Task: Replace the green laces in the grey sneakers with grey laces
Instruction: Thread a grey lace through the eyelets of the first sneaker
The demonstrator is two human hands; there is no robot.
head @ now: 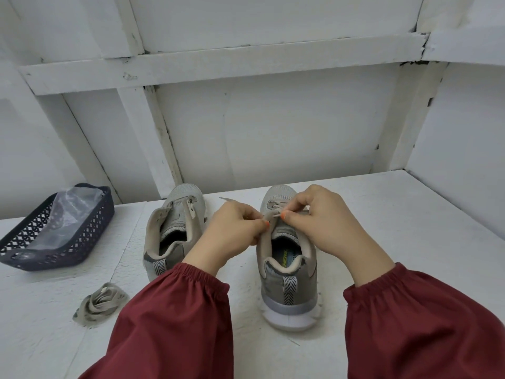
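Pinching the grey lace, the left hand and right hand meet over the partly laced sneaker; left of them stands the unlaced sneaker.

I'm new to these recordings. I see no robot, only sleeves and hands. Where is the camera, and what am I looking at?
There is no machine here. A person works with bare hands, and the single picture comes from a wide-angle camera worn on their head, looking forward and down. On the white table stand two grey shoes, heels toward the camera. The left hand and right hand both pinch a grey lace at the eyelets of the right-side sneaker. The left-side sneaker shows no lace. Near it lie a coiled grey lace and a dark basket holding a clear plastic bag. No green lace is in view.
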